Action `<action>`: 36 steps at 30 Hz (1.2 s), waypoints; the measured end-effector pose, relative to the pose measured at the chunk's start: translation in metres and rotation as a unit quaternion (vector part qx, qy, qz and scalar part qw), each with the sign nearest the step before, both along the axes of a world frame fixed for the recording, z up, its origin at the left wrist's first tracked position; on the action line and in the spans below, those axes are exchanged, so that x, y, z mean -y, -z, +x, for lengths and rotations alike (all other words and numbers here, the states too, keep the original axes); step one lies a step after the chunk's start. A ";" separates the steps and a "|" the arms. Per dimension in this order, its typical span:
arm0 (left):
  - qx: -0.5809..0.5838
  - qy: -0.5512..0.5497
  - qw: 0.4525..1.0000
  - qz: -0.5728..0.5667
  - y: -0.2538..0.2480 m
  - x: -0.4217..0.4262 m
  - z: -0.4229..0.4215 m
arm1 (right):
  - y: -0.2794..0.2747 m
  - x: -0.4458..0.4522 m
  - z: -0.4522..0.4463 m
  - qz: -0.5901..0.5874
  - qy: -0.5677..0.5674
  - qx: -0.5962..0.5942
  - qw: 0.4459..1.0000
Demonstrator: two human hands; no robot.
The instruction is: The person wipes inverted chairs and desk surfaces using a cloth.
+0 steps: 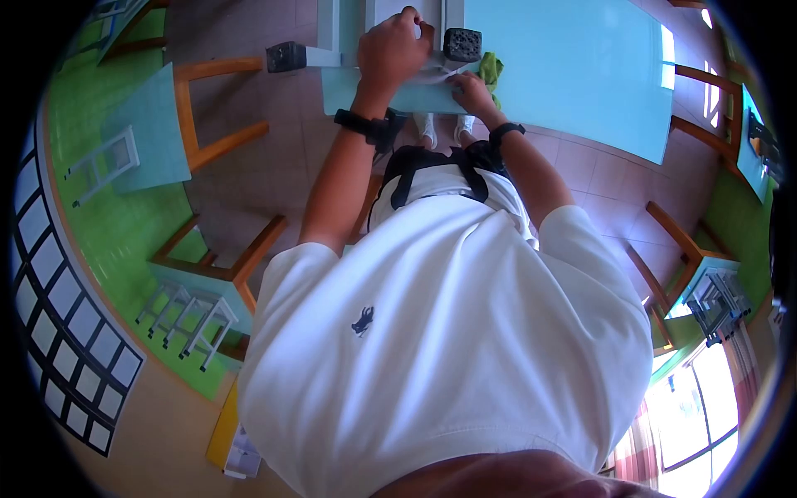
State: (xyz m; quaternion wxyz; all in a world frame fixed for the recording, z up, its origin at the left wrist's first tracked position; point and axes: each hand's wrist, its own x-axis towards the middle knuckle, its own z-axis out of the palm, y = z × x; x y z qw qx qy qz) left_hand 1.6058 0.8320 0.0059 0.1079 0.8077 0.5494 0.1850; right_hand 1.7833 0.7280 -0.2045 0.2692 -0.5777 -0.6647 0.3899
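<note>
A light grey metal frame point(328, 33) with black feet lies across the near edge of the pale blue table point(573, 79). Over its near part is my left hand point(393, 50), fingers curled and closed; whatever they grip is hidden. Beside the right black foot point(462, 45), my right hand point(475, 95) rests low at the frame, its fingers bent together near a thin whitish strip. What it grips is too small to tell. A crumpled green cloth point(491, 73) lies just right of that foot, touching or very near my right hand.
Wood-framed tables stand at the left point(149, 124) and lower left point(191, 274), with metal stools against them. More wood-framed tables are at the right point(706, 274), one bearing a folded metal stool point(719, 305). Tiled floor point(581, 170) shows between them.
</note>
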 end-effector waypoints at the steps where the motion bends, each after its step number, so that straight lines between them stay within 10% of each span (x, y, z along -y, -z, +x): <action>1: 0.001 0.000 1.000 0.002 0.000 0.000 0.000 | -0.004 0.000 0.002 0.002 0.000 0.001 1.000; 9: 0.192 0.119 0.955 0.192 0.001 0.038 -0.017 | -0.020 0.014 0.057 0.019 0.093 0.149 0.984; 14: 0.179 0.177 0.966 -0.066 0.076 0.099 -0.023 | -0.019 0.027 0.086 -0.040 -0.046 0.252 0.966; 18: 0.121 0.087 0.976 -0.162 0.128 0.095 -0.012 | -0.006 0.017 0.108 0.002 0.079 0.269 0.960; 31: 0.082 0.062 0.979 -0.177 0.184 0.083 0.022 | -0.029 0.104 0.101 -0.011 -0.067 0.320 0.945; 36: 0.147 0.034 0.978 -0.145 0.199 0.083 0.021 | -0.013 0.084 0.147 -0.056 0.035 0.348 0.935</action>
